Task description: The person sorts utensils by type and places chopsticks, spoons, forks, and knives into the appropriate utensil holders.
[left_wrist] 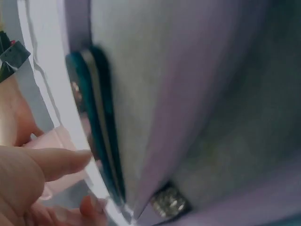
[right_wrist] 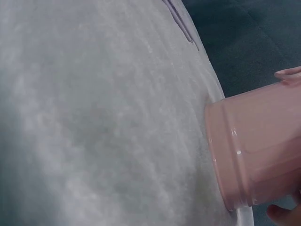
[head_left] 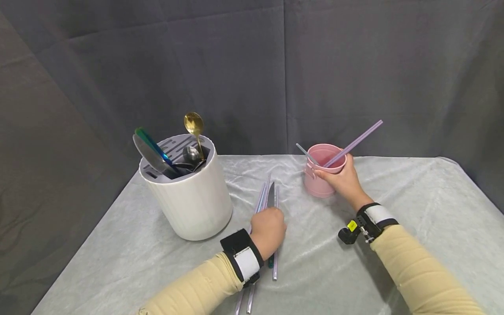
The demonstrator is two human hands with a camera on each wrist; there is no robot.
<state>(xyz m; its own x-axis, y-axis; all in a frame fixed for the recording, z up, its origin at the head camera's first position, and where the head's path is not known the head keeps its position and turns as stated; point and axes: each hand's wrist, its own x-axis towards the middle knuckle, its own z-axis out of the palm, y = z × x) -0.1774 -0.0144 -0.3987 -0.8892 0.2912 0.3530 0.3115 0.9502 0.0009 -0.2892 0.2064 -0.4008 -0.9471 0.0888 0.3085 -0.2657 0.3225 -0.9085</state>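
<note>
My left hand [head_left: 268, 229] is bent down over a knife and several lilac chopsticks [head_left: 274, 267] lying lengthwise on the cloth. The knife blade [head_left: 271, 194] points away, beyond the knuckles. In the left wrist view its green handle [left_wrist: 104, 94] lies beside the hand, thumb and fingertips apart close to it. On the right, my right hand [head_left: 348, 186] grips a small pink bucket [head_left: 318, 188] by its upper side, thumb at the near rim. Lilac chopsticks [head_left: 360, 138] lean out of it to the right, and a thin greyish stick [head_left: 305, 152] leans left.
A white utensil holder [head_left: 193, 201] with a grey slotted top stands at the left. It holds a gold spoon [head_left: 194, 123], a silver spoon and dark and green-blue pieces. Pale cloth [head_left: 425, 205] covers the table; a dark curtain [head_left: 354, 74] hangs behind.
</note>
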